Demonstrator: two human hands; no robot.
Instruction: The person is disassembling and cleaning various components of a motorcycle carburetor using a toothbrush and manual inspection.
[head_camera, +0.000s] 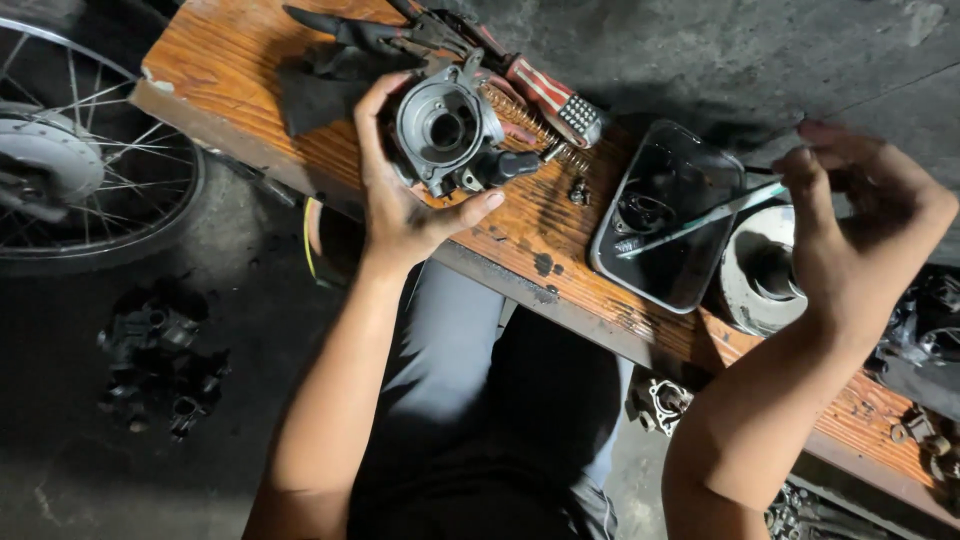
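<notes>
My left hand (400, 200) grips a grey metal carburetor body (447, 128) over the wooden bench (250, 60), its round bore facing up at me. My right hand (860, 230) is raised at the right, fingers pinched around something thin, apparently a slim pale rod (690, 222) that slants down over a dark rectangular tray (668, 215). A coiled spring (520, 120) lies on the bench just behind the carburetor.
A red-and-white handled screwdriver (550, 95) and black gloves (340, 55) lie on the bench top. A white round container (760, 270) sits beside the tray. A spoked wheel (70, 150) stands at left; dark engine parts (155, 365) lie on the floor.
</notes>
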